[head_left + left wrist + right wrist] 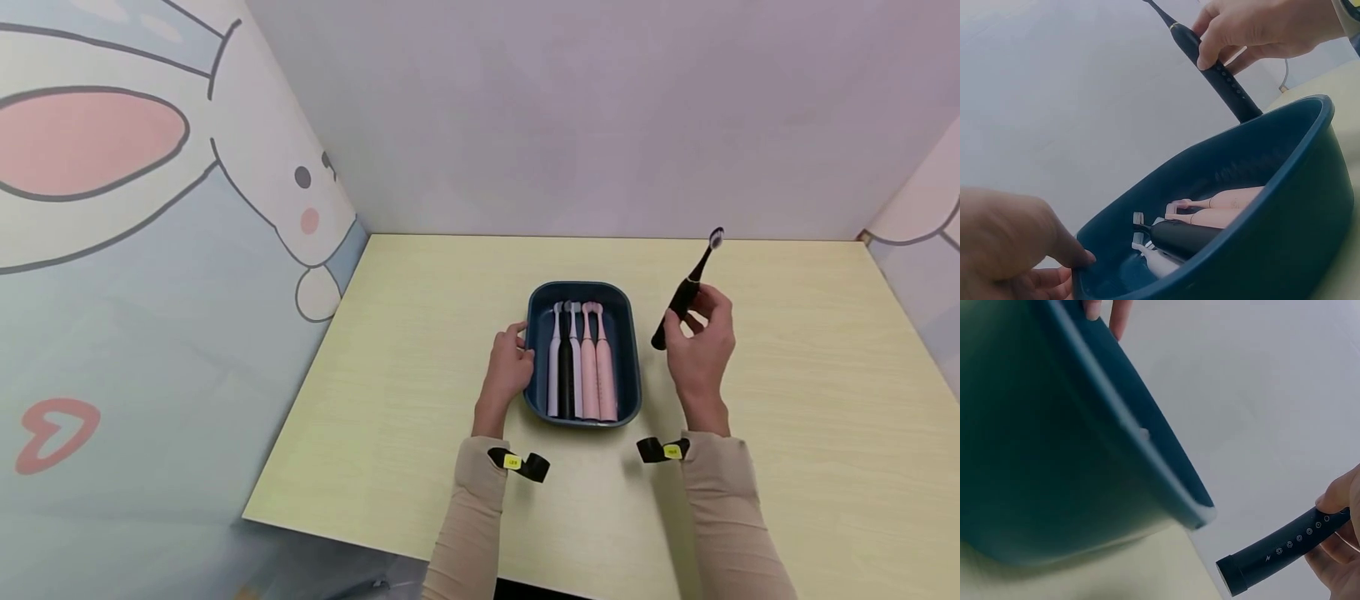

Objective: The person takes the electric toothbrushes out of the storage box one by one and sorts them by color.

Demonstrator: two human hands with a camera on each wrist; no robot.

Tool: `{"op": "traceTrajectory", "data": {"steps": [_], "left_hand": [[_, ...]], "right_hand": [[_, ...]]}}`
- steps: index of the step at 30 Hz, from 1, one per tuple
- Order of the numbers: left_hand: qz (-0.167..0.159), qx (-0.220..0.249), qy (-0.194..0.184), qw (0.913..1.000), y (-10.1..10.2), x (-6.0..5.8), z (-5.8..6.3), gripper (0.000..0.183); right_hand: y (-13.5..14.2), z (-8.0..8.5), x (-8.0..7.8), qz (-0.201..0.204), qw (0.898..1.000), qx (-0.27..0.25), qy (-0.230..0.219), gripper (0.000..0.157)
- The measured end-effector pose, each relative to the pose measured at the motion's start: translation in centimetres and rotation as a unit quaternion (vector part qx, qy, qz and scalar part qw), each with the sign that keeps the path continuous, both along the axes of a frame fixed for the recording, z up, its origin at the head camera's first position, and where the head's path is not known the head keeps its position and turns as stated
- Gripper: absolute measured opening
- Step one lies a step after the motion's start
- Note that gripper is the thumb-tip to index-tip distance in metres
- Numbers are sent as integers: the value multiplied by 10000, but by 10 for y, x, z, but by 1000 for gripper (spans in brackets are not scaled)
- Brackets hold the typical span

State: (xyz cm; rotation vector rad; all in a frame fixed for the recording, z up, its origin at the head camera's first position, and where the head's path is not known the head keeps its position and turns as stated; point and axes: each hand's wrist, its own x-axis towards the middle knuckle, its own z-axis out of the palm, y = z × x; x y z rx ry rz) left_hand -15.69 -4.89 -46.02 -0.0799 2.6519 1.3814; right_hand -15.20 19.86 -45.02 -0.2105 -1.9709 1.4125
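Observation:
My right hand (pixel 703 342) holds a black electric toothbrush (pixel 684 298) to the right of a dark blue bin (pixel 628 358). The brush tilts, its head up and away, and a column of small marks runs along the handle (pixel 1288 548) in the right wrist view. On the bin's left side, my left hand (pixel 510 362) pinches the rim, thumb inside and fingers outside (pixel 1047 281). Side by side in the bin lie more electric toothbrushes: two pink ones (pixel 604 375), a black one (pixel 566 375) and two pale lilac ones (pixel 553 375), all heads toward the far end.
The bin stands on a pale wood-grain table (pixel 397 375). A plain wall (pixel 562 125) rises along the table's far edge, and a wall with cartoon drawings (pixel 150 350) stands at the left. Black straps with yellow labels (pixel 672 451) sit at both wrists.

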Motion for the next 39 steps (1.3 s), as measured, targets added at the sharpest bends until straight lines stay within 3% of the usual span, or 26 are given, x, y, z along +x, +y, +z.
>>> {"op": "traceTrajectory", "data": {"steps": [22,39], "left_hand": [[32,11,-61,10000,1,-5,-4,46],[2,14,-48,10000,1,-4,-4,47]], "right_hand": [[16,-27,-10,-209,9991,-142,-330,41],[18,-35,-13,-152,9991,-141,-362,39]]}}
